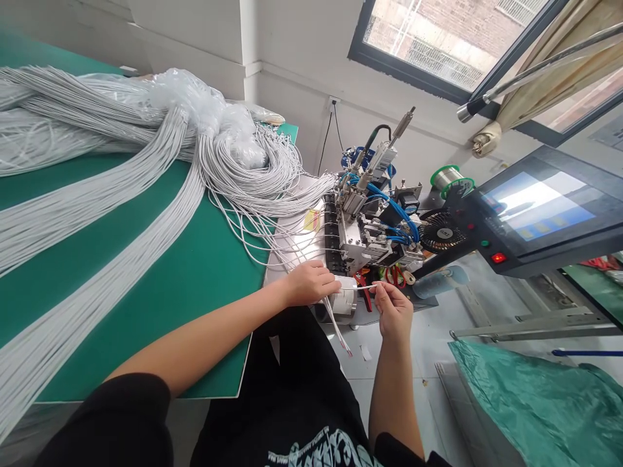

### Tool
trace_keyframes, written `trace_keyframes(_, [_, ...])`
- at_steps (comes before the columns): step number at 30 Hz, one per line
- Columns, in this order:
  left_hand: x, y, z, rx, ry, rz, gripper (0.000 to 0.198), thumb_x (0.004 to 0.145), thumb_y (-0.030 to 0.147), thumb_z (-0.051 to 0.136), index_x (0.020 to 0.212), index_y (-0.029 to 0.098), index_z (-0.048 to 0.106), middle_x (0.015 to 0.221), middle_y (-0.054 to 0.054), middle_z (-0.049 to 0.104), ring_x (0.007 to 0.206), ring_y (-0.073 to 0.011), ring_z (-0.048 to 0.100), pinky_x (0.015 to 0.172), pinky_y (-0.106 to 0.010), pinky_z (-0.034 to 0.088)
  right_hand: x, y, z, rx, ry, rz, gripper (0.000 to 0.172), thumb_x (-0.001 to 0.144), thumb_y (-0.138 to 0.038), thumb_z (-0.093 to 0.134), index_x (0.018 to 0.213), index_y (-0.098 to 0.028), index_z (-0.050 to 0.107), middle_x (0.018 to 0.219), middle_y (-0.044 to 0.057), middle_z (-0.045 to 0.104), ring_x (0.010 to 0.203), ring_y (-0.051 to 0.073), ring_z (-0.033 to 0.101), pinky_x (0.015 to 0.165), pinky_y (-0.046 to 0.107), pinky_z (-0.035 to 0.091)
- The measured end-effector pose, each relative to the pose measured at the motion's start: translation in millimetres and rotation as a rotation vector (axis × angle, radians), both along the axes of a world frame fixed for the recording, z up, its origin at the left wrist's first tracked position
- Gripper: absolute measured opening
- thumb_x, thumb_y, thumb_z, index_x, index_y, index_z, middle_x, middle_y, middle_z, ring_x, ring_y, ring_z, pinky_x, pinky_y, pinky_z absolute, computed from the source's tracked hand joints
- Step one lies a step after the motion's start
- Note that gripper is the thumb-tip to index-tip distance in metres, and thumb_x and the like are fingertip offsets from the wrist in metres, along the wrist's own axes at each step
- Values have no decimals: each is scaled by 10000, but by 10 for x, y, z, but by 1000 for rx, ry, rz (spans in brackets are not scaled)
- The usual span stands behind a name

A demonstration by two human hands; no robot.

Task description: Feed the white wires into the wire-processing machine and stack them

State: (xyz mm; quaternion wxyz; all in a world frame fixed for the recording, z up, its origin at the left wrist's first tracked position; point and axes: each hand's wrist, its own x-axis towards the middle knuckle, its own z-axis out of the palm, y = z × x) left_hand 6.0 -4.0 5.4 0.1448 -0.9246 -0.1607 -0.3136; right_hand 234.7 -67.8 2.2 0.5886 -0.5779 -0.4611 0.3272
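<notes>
Rm: white wall w/ window (423,61), tiled floor. Green counter (214,259) at L, bearing big bundles of white cables (141,175) — clear plastic bags (187,91) wrapped round the bunched part, lengths fanning out bare. Crumpled green plastic sheeting (540,389) low R. Machine w/ blue tubes (351,233) just beside counter; lit monitor (540,204) to its R. Green-rimmed spool (448,178) behind, wound w/ silvery wire. L hand (311,284) approx. palm down, forearm over counter, grip clasped round a few cables, pinkish ends hanging below. R hand (393,311) raised — grip pinching one thin cable (363,287) betw. thumb & fingertips; it runs abt. straight betw. both hands, near machine.
</notes>
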Motion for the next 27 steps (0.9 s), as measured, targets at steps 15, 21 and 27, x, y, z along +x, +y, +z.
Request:
trace_keyframes(15, [16, 67, -113, -74, 20, 211, 376, 852, 114, 423, 1193, 210, 548, 831, -28, 622, 702, -137, 567, 779, -329, 366, 18, 305, -140, -88, -19, 135, 341, 746, -474, 671, 870, -156, 655, 702, 33, 628, 464, 82, 405, 448, 232, 323])
trace_keyframes(21, [20, 31, -72, -128, -22, 339, 359, 757, 97, 488, 1082, 196, 605, 810, -44, 601, 807, -194, 549, 925, -427, 277, -32, 461, -139, -112, -335, 159, 318, 769, -463, 642, 846, -155, 649, 758, 53, 647, 649, 164, 541, 603, 266, 418])
trace_keyframes(27, [38, 12, -60, -187, -42, 431, 284, 722, 102, 525, 974, 188, 623, 809, -52, 594, 838, -217, 534, 966, -474, 232, -58, 621, -210, -69, -359, 213, 266, 816, -438, 576, 764, -177, 578, 668, -10, 532, 631, 144, 469, 608, 250, 370])
